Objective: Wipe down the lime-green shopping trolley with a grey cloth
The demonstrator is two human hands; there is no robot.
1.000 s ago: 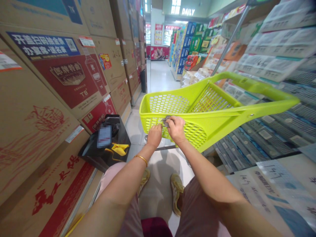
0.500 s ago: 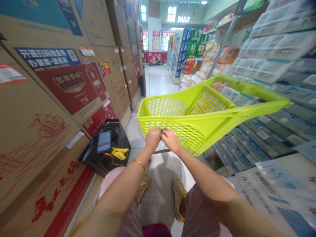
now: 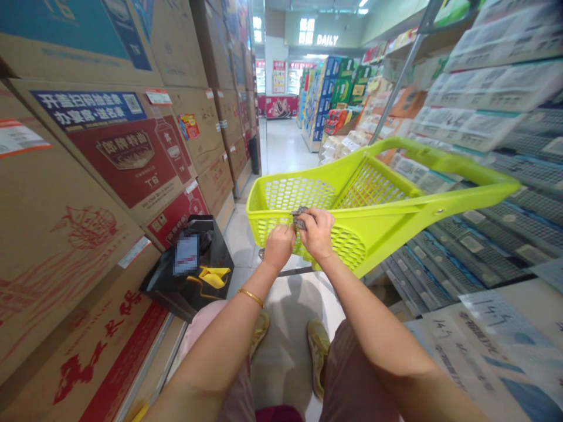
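Note:
A small grey, crumpled, cloth-like piece (image 3: 301,216) is pinched in my right hand (image 3: 318,234), with a mottled part sticking out past the fingers. Close beside it, my left hand (image 3: 280,245) is closed, its fingertips meeting the lower end of the same piece. What else lies inside the fingers is hidden. Both hands are held in front of the near side of a lime-green shopping cart (image 3: 387,225), which has perforated walls and a handle at the right. I cannot tell whether they touch its side.
Stacked cardboard cartons (image 3: 127,158) line the left side. A black bag (image 3: 193,293) with a yellow ribbon stands on the floor against them. Wrapped packs (image 3: 479,88) fill the right side, with a carton (image 3: 497,346) near my right arm. The aisle floor (image 3: 285,143) runs ahead.
My right hand has risen and shifted right, bringing more of the grey piece into view. My left hand has moved slightly right and down. The cart appears nearly unchanged.

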